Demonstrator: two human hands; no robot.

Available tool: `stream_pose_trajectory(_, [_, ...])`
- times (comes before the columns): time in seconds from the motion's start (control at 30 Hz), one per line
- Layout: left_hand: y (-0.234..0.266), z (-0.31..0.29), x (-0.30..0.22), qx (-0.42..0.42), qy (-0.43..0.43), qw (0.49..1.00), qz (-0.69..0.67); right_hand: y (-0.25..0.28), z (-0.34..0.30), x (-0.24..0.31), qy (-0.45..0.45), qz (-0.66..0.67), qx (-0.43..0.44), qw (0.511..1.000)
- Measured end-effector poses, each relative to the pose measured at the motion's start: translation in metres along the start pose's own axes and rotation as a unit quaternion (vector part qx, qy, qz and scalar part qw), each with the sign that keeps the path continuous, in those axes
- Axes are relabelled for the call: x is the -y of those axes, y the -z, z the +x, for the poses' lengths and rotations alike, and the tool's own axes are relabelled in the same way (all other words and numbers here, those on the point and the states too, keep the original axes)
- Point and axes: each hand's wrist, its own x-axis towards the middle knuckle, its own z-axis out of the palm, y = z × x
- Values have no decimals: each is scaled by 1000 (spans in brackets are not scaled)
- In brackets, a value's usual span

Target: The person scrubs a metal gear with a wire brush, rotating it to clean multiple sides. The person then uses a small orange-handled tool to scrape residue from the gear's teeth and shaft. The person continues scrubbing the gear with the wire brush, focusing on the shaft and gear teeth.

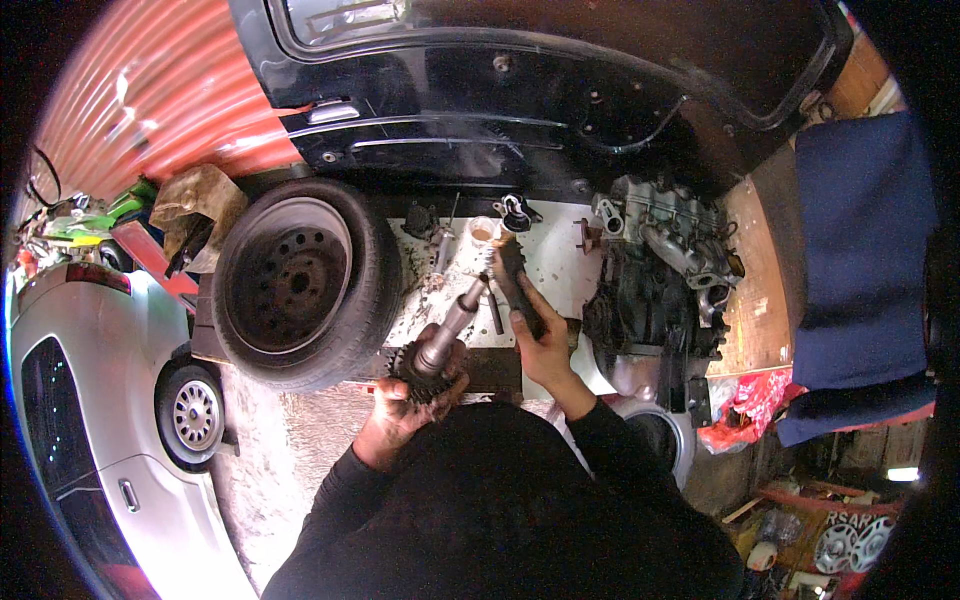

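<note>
My left hand (pixel 400 410) is closed around a metal gear shaft (pixel 445 340), its dark toothed gear in the palm and its bright narrow end pointing up and away. In my right hand (pixel 550 355) is a dark-handled brush (pixel 517 285), with what look like pale bristles at its far end. Those bristles are close to the shaft's tip; whether they touch it I cannot tell. Behind both hands lies a stained white work surface (pixel 560 260) bearing a small round tub (pixel 482 230), a black-and-silver part (pixel 517 211) and a dark thin rod (pixel 495 312).
A wheel with a tyre (pixel 300 285) leans at the left of the bench. An engine block (pixel 660 270) stands to the right. Beyond is a black car panel (pixel 450 110). A silver car (pixel 120 420) is at far left, a blue cloth (pixel 865 250) at far right.
</note>
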Motion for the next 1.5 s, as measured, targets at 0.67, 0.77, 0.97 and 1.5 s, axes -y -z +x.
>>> stream_pose_trajectory(0.67, [13,7,2,2,17,998,-53,-5,-10,63,262,-69,-23,962])
stream_pose_trajectory(0.77, [12,6,2,5,17,993,-121,8,-17,53,241,-120,65,961])
stream_pose_trajectory(0.97, [20,6,-6,-45,-39,998,-1,22,7,69,341,-166,-46,924])
stream_pose_trajectory(1.5, [-3,20,-27,-141,-305,698,632,-2,-6,72,225,-186,147,945])
